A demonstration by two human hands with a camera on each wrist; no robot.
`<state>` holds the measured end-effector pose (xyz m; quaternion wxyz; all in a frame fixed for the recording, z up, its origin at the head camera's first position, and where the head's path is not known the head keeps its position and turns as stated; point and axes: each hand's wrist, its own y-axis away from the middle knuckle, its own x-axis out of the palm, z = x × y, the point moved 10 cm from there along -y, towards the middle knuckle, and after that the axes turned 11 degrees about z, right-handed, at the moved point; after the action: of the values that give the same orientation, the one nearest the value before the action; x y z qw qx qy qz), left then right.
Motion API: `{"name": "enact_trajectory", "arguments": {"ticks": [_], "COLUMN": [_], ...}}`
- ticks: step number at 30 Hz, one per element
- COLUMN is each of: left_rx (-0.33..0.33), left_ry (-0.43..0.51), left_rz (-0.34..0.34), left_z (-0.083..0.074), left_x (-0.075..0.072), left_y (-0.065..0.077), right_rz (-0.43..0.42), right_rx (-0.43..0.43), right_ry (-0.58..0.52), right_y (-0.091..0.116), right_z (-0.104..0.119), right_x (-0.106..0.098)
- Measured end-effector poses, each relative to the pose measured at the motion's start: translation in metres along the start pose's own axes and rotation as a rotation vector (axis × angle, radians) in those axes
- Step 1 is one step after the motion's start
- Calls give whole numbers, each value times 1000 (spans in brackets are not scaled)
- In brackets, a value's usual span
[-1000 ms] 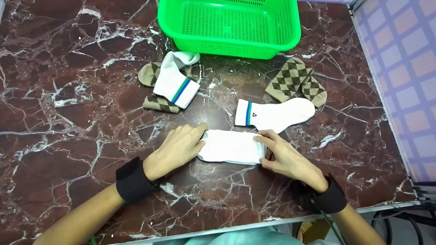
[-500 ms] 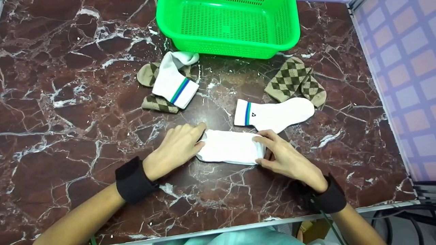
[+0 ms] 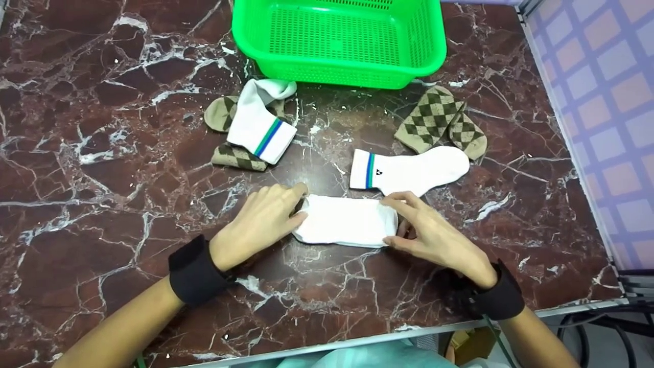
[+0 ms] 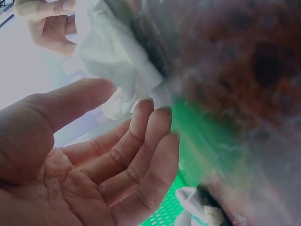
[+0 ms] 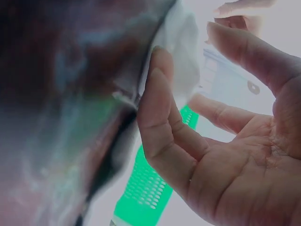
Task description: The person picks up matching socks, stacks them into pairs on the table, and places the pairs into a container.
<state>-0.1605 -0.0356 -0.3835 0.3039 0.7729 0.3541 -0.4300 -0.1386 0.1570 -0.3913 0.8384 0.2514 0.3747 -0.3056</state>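
Note:
A plain white folded sock [image 3: 347, 221] lies flat on the marbled table in front of the person, its two ends at the hands. At the left end, the left hand [image 3: 260, 221] touches the fabric with thumb and fingertips. The right hand [image 3: 434, 231] is at the other end, index finger on the far corner and thumb on the near one, spread apart. Both wrist views show the fingers loosely bent and the palms bare. Just beyond lies a white sock [image 3: 424, 168] with blue and green stripes, close to the right fingers.
Farther back stands a green plastic basket [image 3: 337, 71]. To the left, another striped white sock [image 3: 255, 120] lies over a brown argyle sock [image 3: 237, 157]. A second argyle sock [image 3: 431, 120] is folded at the right. A checked panel [image 3: 603, 102] borders the table's right side.
The right thumb has shifted slightly left along the folded sock's near corner. Otherwise the hands and the sock stay nearly in place; the whole view drifts a little.

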Motion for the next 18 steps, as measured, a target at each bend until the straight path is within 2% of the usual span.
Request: {"name": "enact_trajectory", "arguments": {"ticks": [8, 13, 18], "left_rx": [21, 12, 14], "left_ry": [-15, -16, 12], "left_rz": [-43, -8, 50], "left_z": [-4, -7, -8], "left_x": [-11, -8, 1], "left_y": [-1, -5, -10], "right_rz": [-82, -112, -86], "right_rx": [21, 41, 53], "right_ry": [-90, -94, -54], "right_y": [8, 8, 4], "right_z": [-5, -10, -12], "right_x": [-27, -31, -23]}}
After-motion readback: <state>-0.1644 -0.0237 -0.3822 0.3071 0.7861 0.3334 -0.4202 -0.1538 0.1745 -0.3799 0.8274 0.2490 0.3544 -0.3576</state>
